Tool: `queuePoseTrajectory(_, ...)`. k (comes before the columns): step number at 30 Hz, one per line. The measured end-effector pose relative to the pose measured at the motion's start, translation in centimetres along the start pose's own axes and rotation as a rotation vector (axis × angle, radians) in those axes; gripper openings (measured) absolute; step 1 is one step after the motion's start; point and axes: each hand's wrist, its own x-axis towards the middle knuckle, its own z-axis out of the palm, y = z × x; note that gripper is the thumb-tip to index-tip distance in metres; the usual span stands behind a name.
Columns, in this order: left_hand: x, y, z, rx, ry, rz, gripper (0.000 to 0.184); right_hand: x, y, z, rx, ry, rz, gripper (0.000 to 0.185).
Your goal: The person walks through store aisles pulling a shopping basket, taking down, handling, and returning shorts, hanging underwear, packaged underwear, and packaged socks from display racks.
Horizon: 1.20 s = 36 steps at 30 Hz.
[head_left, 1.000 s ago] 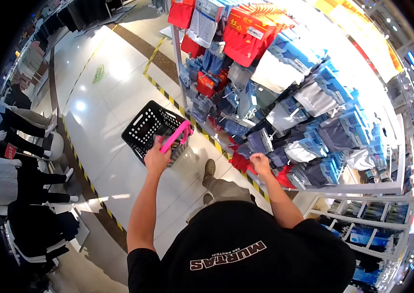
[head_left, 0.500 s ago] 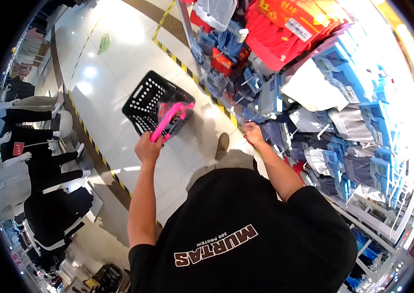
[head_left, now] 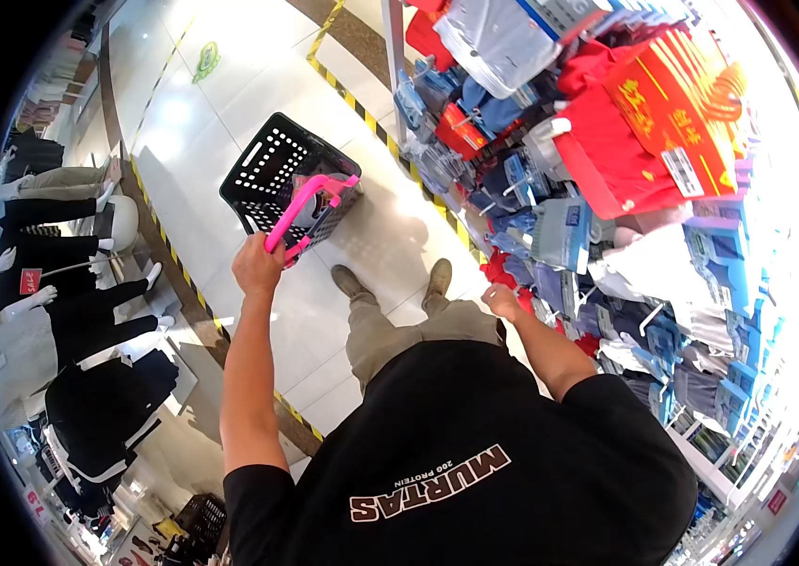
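My left hand [head_left: 258, 265] is wrapped round the pink handle [head_left: 302, 206] of a black shopping basket [head_left: 258, 174]. The basket hangs tilted, out in front and to the left, with perforated sides. Inside lies a packaged item whose kind I cannot make out, partly hidden by the handle. My right hand [head_left: 503, 302] is low at my right side with its fingers curled in, and I see nothing in them. Close beside it hang red pieces of cloth [head_left: 498, 269] on the lower part of the garment rack.
Red packaged underwear [head_left: 597, 156] and blue-carded packs [head_left: 564, 233] crowd the rack on the right. Mannequins in black trousers [head_left: 116, 300] line the left side. Between them runs a tiled aisle [head_left: 201, 123] edged with yellow-black tape [head_left: 352, 102]. My shoes [head_left: 350, 281] stand on the tiles.
The basket has shifted slightly left with my left hand. My right hand has moved down and closer to my body. Both shoes now show, and the rack fills more of the view.
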Motion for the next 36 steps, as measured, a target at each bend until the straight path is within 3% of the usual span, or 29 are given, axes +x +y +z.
queuePoseTrajectory(2, 1.8, -1.6, 0.2, -0.026, 0.014, 0.04, 0.025, 3.9, -0.4, 0.7, 0.0, 0.065, -0.061, 0.028)
queuePoseTrajectory(8, 7.3, -6.5, 0.0, -0.131, 0.034, 0.145, 0.023, 6.1, -14.5, -0.7, 0.001, 0.229, -0.079, 0.03)
queuePoseTrajectory(13, 11.4, -11.3, 0.5, -0.229, 0.047, 0.191, 0.023, 4.9, -21.9, 5.2, 0.061, 0.184, -0.112, 0.025)
queuePoseTrajectory(15, 13.1, -13.4, 0.6, -0.245, 0.066, 0.25, 0.024, 3.0, -25.8, 7.9, 0.143, 0.042, -0.046, 0.024)
queuePoseTrajectory(16, 13.7, -14.3, 0.6, -0.262, 0.065, 0.277, 0.024, 2.5, -26.9, 9.8, 0.022, 0.057, -0.091, 0.024)
queuePoseTrajectory(17, 14.3, -15.3, 0.5, -0.275, 0.063, 0.303, 0.024, 2.1, -27.7, 11.3, 0.144, -0.07, -0.097, 0.026)
queuePoseTrajectory(21, 17.3, -19.0, 0.1, -0.305, 0.087, 0.472, 0.028, 0.4, -33.5, 13.9, 0.018, -0.169, -0.243, 0.03)
queuePoseTrajectory(25, 20.1, -21.9, -0.2, -0.28, 0.048, 0.553, 0.032, 0.1, -36.1, 13.9, 0.056, -0.134, -0.164, 0.033)
queuePoseTrajectory(30, 24.0, -24.4, -0.2, -0.248, 0.061, 0.68, 0.032, 0.6, -35.0, 13.1, 0.217, 0.074, -0.069, 0.03)
queuePoseTrajectory(36, 28.0, -25.8, 0.9, -0.152, 0.067, 0.655, 0.029, -0.5, -32.7, 12.9, 0.425, 0.193, 0.108, 0.026)
